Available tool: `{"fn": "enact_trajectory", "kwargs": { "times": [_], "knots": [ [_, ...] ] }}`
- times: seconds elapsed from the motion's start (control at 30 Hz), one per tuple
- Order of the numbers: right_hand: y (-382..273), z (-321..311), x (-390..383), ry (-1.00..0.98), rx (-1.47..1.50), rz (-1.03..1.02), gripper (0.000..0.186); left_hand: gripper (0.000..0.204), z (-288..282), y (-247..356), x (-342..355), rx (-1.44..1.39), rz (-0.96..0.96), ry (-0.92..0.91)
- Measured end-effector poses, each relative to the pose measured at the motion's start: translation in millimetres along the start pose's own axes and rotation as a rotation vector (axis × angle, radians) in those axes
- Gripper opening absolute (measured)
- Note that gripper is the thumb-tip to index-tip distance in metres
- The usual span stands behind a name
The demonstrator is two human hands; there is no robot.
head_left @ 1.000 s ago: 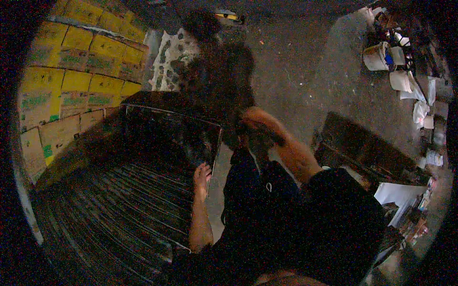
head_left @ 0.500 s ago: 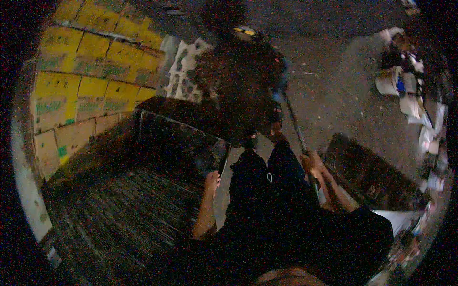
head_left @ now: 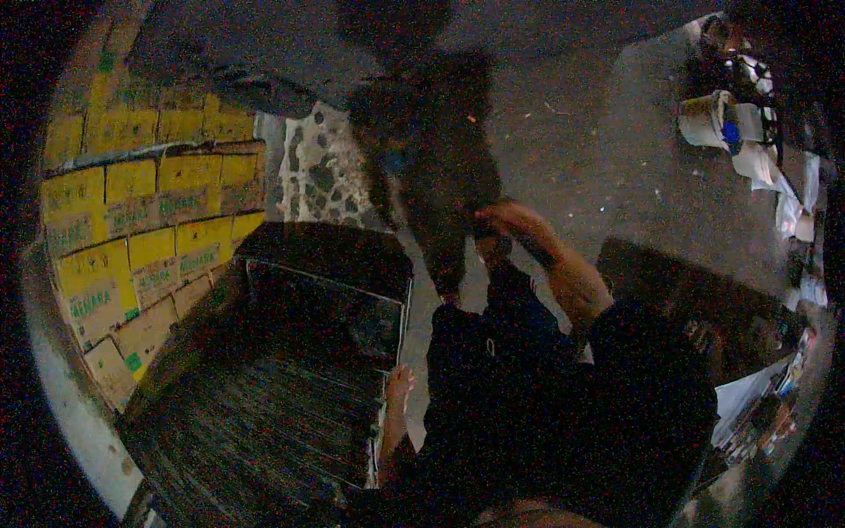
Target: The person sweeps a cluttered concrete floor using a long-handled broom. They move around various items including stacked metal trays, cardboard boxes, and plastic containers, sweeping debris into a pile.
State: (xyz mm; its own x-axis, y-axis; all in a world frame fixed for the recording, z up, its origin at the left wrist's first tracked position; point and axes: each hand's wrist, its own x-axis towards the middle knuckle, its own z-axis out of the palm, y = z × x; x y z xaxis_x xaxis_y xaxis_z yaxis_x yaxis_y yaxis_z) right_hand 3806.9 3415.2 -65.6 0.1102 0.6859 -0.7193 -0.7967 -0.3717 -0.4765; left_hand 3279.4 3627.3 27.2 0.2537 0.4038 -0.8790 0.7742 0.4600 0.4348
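Note:
A dark, open box-like bed (head_left: 264, 414) with a ribbed floor and pale-edged rim stands at the left. Over its right-hand rim, near my leg, my left hand (head_left: 400, 380) rests with the fingers curled onto the edge. My right hand (head_left: 503, 218) reaches forward above my feet, wrist bent and fingers pointing left. Blur and darkness hide its fingertips, so I cannot make out whether anything is in them. Ahead of it spreads a large dark shape (head_left: 431, 150) that I cannot identify.
Yellow and brown cartons (head_left: 185, 198) are stacked along the left. Behind the bed is a patch of stone-patterned surface (head_left: 321, 163). At the right are a white bucket (head_left: 702, 121), a low dark brown slab-like thing (head_left: 687, 299) and scattered pale items.
My right hand has left the long pole near my right leg and moved forward and left; the pole no longer shows. My left hand sits lower in view, still on the rim.

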Motion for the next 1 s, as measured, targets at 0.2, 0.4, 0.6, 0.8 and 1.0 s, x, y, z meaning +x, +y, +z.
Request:
{"fn": "enact_trajectory", "kwargs": {
  "times": [0.2,0.4,0.6,0.8,1.0],
  "knots": [
    [44.5,-146.0,-154.7,0.347,0.605,0.122,0.014,0.037,44.4,84.2,51.6,-0.497,-0.09,-0.447],
    [-63.6,-57.7,-112.7,0.637,-0.065,-0.116,0.013,0.036,87.9,221.2,88.4,-0.148,-0.015,-0.275],
    [-113.7,-107.7,-36.4,0.334,0.536,-0.152,0.021,0.035,71.6,297.3,111.3,0.259,0.08,-0.199],
    [51.3,5.8,-149.7,0.59,0.655,-0.115,0.029,0.02,-91.8,233.6,159.1,-0.303,-0.288,-0.568],
    [27.9,184.2,-180.5,0.975,0.299,0.138,0.013,0.013,-185.8,250.9,202.6,0.113,-0.387,-0.305]
  ]
}}
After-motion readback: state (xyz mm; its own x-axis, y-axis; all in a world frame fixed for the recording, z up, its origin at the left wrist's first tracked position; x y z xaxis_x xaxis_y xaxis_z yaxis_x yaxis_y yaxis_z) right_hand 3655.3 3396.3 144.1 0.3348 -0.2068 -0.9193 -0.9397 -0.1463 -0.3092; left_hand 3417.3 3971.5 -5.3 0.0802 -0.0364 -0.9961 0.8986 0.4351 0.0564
